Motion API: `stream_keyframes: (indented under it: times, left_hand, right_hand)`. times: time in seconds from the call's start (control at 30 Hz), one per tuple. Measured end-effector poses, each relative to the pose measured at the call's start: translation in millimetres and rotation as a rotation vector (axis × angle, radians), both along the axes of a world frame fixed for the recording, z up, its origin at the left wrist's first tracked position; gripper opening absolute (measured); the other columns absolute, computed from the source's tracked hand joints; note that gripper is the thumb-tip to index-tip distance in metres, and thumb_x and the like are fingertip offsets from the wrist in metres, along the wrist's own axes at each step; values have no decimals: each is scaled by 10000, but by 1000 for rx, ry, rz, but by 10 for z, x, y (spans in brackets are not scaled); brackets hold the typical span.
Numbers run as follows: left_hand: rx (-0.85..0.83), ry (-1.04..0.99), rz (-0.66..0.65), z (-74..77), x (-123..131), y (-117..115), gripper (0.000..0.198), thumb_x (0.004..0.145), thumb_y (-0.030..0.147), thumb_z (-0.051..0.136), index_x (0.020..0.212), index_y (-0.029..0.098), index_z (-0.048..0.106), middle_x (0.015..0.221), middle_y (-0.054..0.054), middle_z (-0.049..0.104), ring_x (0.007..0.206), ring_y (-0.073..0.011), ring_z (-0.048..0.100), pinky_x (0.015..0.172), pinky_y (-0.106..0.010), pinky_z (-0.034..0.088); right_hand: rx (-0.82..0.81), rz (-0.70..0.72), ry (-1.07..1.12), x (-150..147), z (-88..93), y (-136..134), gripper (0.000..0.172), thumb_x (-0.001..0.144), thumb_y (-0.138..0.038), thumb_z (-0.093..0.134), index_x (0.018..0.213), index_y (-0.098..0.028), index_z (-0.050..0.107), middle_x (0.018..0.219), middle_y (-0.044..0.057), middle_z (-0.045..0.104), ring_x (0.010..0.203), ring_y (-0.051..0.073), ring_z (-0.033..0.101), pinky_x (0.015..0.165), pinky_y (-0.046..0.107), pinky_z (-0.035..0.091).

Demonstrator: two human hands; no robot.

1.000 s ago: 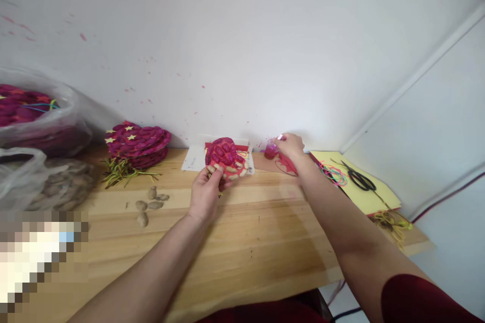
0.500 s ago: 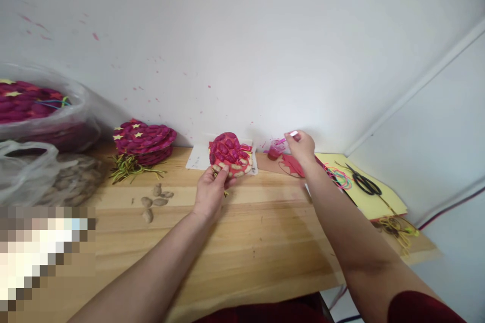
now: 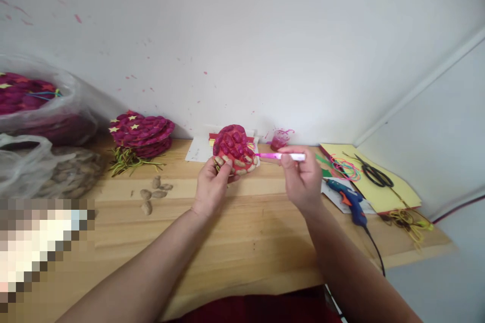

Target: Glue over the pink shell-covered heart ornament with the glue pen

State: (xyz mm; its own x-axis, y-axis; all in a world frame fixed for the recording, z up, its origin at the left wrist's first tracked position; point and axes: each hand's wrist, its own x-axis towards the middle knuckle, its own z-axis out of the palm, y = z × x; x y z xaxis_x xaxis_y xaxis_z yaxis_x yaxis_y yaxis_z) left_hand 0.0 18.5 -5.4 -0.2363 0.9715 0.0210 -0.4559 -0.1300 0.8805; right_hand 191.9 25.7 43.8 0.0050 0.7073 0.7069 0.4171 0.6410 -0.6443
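Note:
My left hand [image 3: 214, 180] grips the lower left edge of a round red disc covered in peanuts [image 3: 234, 147], thumb on top. Most of its peanuts are painted magenta; those along the lower edge are still natural tan. In my right hand [image 3: 303, 177] is a paintbrush [image 3: 291, 156] with a white handle and magenta front end, pinched between thumb and fingers. Its tip points left and sits at the disc's right edge; whether it touches cannot be made out. Behind the brush, by the wall, stands a small clear cup [image 3: 279, 139] of magenta paint.
Left are a stack of magenta peanut discs [image 3: 142, 133], loose peanuts [image 3: 147, 194], a plastic bag of peanuts [image 3: 71, 174] and a bag of finished discs [image 3: 34, 105]. Right lie a blue glue gun [image 3: 352, 201] with its cord, black scissors [image 3: 375, 171], yellow paper [image 3: 401, 186] and string [image 3: 409, 224].
My right hand has drawn the brush from the paint cup back toward the disc. My left hand keeps its hold on the disc. The glue gun has come into sight.

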Motion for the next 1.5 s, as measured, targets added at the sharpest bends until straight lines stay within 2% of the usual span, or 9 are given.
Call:
stream_keyframes:
  times: [0.07, 0.17, 0.33, 0.6, 0.83, 1.0, 1.33, 1.5]
  left_hand:
    - [26, 94, -11, 0, 1, -26, 434, 732, 530, 809, 875, 185, 587, 826, 2, 643, 733, -147, 651, 689, -309, 605]
    - [84, 229, -13, 17, -2, -62, 389, 787, 527, 761, 869, 182, 600, 773, 11, 612, 693, -137, 617, 659, -286, 588]
    - [160, 410, 29, 24, -24, -85, 268, 873, 432, 686, 913, 175, 622, 781, -1, 618, 673, -131, 571, 640, -264, 548]
    - [141, 572, 69, 18, -69, -93, 198, 895, 377, 633, 893, 182, 600, 765, -8, 615, 665, -142, 566, 642, -271, 512]
    - [151, 603, 84, 57, -74, -95, 158, 868, 333, 631, 927, 187, 619, 762, -7, 633, 647, -145, 572, 624, -266, 494]
    - [109, 617, 67, 36, -72, -94, 155, 858, 349, 624, 866, 197, 594, 729, -2, 610, 627, -153, 574, 606, -274, 492]
    - [133, 632, 46, 75, -41, -122, 162, 836, 318, 630, 920, 180, 631, 785, -17, 653, 683, -153, 577, 661, -270, 489]
    - [123, 601, 25, 54, -39, -124, 155, 855, 335, 642, 895, 188, 609, 768, -11, 628, 658, -151, 581, 633, -271, 510]
  right_hand:
    - [109, 18, -125, -44, -94, -81, 101, 974, -278, 599, 1047, -232, 650, 950, 48, 703, 874, 197, 650, 821, 370, 503]
    - [197, 67, -236, -34, -165, -101, 122, 955, -192, 610, 1064, -236, 642, 941, 39, 709, 889, 199, 643, 817, 370, 492]
    - [226, 109, -326, -34, -112, -103, 136, 934, -144, 618, 1037, -232, 629, 905, 29, 703, 868, 197, 621, 822, 381, 465]
    - [228, 122, -407, -52, -66, -119, 107, 939, -165, 617, 1020, -235, 626, 860, 21, 688, 841, 201, 607, 823, 395, 434]
    - [241, 114, -497, -53, -79, -123, 91, 942, -165, 613, 1009, -226, 610, 856, 19, 686, 855, 200, 606, 821, 390, 405]
    - [265, 112, -515, -53, -76, -116, 98, 949, -163, 608, 1017, -233, 614, 858, 14, 691, 853, 198, 608, 826, 392, 399]
    - [197, 95, -427, -16, -77, -87, 90, 947, -163, 615, 1012, -224, 627, 890, 21, 707, 854, 190, 628, 847, 393, 431]
    - [198, 89, -381, -18, -80, -83, 95, 957, -167, 602, 1020, -232, 628, 902, 19, 711, 858, 189, 639, 819, 377, 451]
